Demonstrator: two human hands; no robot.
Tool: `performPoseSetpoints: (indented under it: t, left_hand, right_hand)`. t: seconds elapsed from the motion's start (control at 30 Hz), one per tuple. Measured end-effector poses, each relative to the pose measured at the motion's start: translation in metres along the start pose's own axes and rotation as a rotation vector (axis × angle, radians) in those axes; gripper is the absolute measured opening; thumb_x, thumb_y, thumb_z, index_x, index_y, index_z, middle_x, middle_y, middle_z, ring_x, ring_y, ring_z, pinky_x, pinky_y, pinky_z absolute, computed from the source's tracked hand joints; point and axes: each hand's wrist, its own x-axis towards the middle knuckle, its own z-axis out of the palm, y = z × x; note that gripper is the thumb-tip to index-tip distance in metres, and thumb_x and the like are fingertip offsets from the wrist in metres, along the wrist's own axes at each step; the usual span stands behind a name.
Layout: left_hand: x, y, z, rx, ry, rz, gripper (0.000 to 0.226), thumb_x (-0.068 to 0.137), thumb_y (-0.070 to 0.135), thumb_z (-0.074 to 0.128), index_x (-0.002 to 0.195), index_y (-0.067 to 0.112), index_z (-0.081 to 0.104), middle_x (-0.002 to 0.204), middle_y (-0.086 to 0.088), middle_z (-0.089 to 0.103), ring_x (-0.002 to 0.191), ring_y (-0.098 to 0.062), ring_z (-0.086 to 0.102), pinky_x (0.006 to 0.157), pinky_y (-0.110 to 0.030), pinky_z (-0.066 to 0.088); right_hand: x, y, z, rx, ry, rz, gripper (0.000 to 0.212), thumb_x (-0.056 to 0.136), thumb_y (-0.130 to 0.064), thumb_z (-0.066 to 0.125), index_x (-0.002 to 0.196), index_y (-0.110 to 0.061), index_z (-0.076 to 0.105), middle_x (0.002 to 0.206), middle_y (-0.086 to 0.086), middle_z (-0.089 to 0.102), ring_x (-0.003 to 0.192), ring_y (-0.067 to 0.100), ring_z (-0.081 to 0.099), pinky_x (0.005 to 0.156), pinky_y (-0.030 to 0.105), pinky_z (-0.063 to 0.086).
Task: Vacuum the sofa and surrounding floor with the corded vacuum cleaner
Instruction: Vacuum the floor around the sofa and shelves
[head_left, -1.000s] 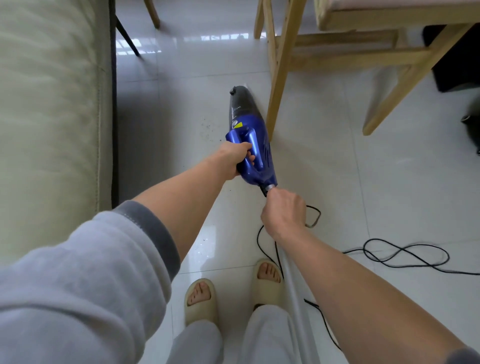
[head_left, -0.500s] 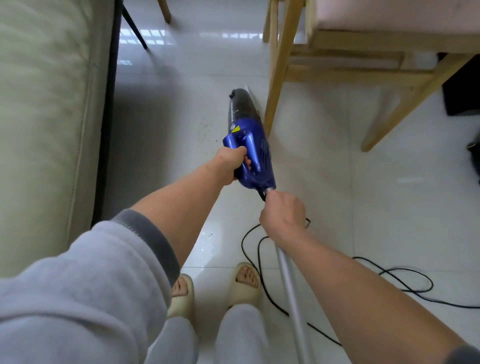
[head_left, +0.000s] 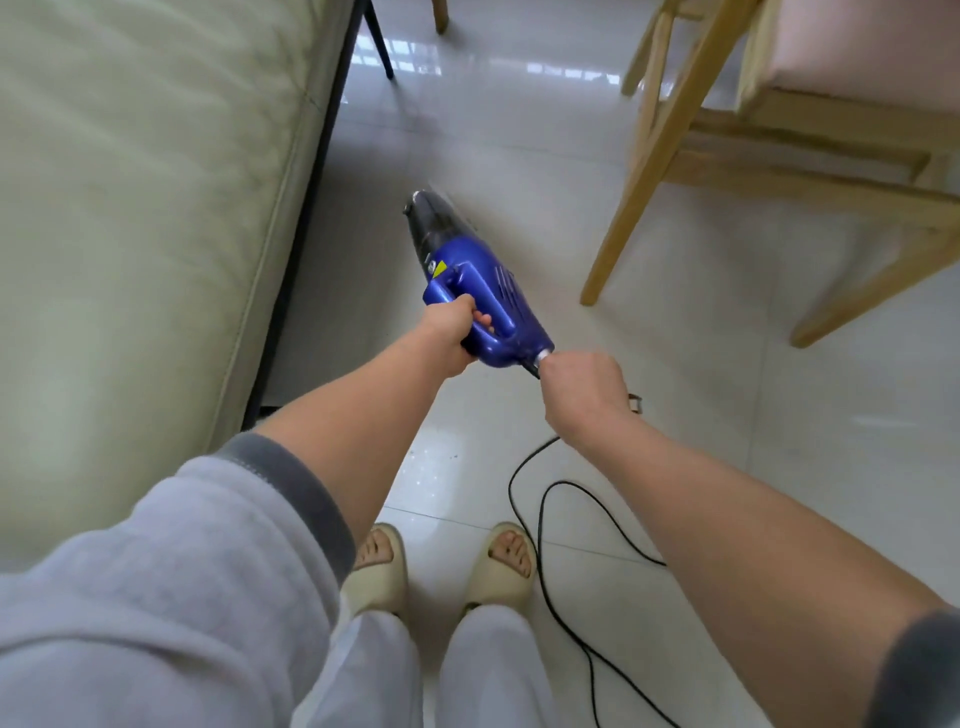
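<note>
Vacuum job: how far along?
Done: nothing provable. In hand: left hand grips the vacuum handle, right hand holds its rear end, nozzle over the floor between sofa and chair. Left: whether the sofa was vacuumed can't be told.

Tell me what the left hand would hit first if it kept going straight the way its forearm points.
The left hand grips the blue vacuum cleaner and points up-right. Beyond it lies bare floor, then probably the wooden chair leg; depth is unclear.
</note>
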Motion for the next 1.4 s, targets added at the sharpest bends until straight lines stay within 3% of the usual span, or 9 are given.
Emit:
performPoseSetpoints:
  t: [0.2,0.3,0.47,0.7,0.9,1.03,1.17,1.3,1.4]
  left_hand:
    - [0.017,0.007,-0.028,-0.163,0.099,0.009,0.024,0.096,0.004,0.04,0.073,0.008,0.046,0.065,-0.004,0.048,0.057,-0.016,0.05,0.062,-0.03,0.05]
    - [0.022,0.01,-0.037,-0.222,0.123,-0.002,0.022,0.094,0.003,0.039,0.075,0.007,0.048,0.066,-0.005,0.05,0.061,-0.017,0.053,0.069,-0.034,0.053]
    - [0.018,0.004,-0.044,-0.274,0.163,-0.111,0.017,0.09,0.005,0.04,0.078,0.011,0.051,0.07,0.001,0.052,0.062,-0.013,0.053,0.052,-0.029,0.045]
    - [-0.008,-0.017,-0.047,-0.361,0.226,-0.229,0.015,0.091,0.006,0.044,0.095,0.011,0.058,0.08,0.0,0.06,0.068,-0.014,0.059,0.053,-0.029,0.047]
    - [-0.019,-0.02,-0.052,-0.307,0.279,-0.244,0.014,0.092,0.006,0.046,0.085,0.011,0.056,0.076,-0.001,0.06,0.067,-0.015,0.058,0.052,-0.03,0.047]
    - [-0.012,-0.02,-0.051,-0.275,0.291,-0.175,0.013,0.094,0.01,0.045,0.089,0.011,0.057,0.077,-0.002,0.06,0.068,-0.016,0.061,0.061,-0.032,0.053]
    - [-0.008,-0.022,-0.054,-0.262,0.3,-0.13,0.014,0.095,0.01,0.045,0.085,0.011,0.055,0.073,-0.001,0.058,0.064,-0.014,0.058,0.06,-0.031,0.053]
    - [-0.014,-0.024,-0.051,-0.257,0.345,-0.191,0.01,0.093,0.011,0.047,0.094,0.01,0.057,0.095,-0.007,0.068,0.086,-0.024,0.068,0.082,-0.038,0.058]
    - [-0.027,-0.027,-0.05,-0.335,0.394,-0.257,0.022,0.093,0.012,0.05,0.114,0.01,0.057,0.104,-0.008,0.069,0.094,-0.025,0.067,0.089,-0.037,0.055]
  right_hand:
    - [0.033,-0.021,-0.005,-0.14,0.065,-0.144,0.024,0.09,-0.003,0.051,0.109,-0.014,0.058,0.09,0.0,0.063,0.071,0.021,0.052,0.06,0.027,0.039]
    - [0.045,-0.025,-0.008,-0.178,0.075,-0.209,0.022,0.092,-0.003,0.048,0.107,-0.015,0.059,0.093,0.0,0.065,0.076,0.023,0.058,0.06,0.028,0.038]
    - [0.051,-0.022,-0.016,-0.271,0.069,-0.317,0.023,0.091,-0.001,0.047,0.102,-0.016,0.06,0.096,0.0,0.066,0.08,0.024,0.061,0.06,0.029,0.036]
    - [0.041,-0.017,-0.019,-0.386,0.008,-0.406,0.024,0.09,-0.001,0.049,0.105,-0.015,0.062,0.097,-0.001,0.066,0.082,0.021,0.063,0.059,0.028,0.039]
    - [0.022,-0.022,-0.021,-0.35,-0.018,-0.438,0.026,0.09,0.0,0.047,0.109,-0.014,0.058,0.1,0.0,0.062,0.084,0.02,0.062,0.06,0.029,0.038]
    - [0.023,-0.026,-0.021,-0.319,-0.037,-0.402,0.026,0.087,0.001,0.052,0.105,-0.014,0.06,0.088,-0.001,0.055,0.072,0.02,0.054,0.059,0.029,0.04]
    - [0.023,-0.029,-0.017,-0.314,-0.038,-0.408,0.023,0.087,0.001,0.051,0.101,-0.015,0.06,0.078,-0.001,0.048,0.069,0.02,0.053,0.059,0.028,0.042]
    - [0.016,-0.026,-0.016,-0.322,-0.046,-0.436,0.022,0.088,0.0,0.05,0.102,-0.014,0.059,0.081,0.0,0.047,0.069,0.02,0.051,0.058,0.028,0.04]
    - [0.011,-0.025,-0.023,-0.362,-0.071,-0.479,0.023,0.09,0.001,0.047,0.103,-0.015,0.057,0.083,-0.001,0.048,0.07,0.019,0.048,0.058,0.028,0.037]
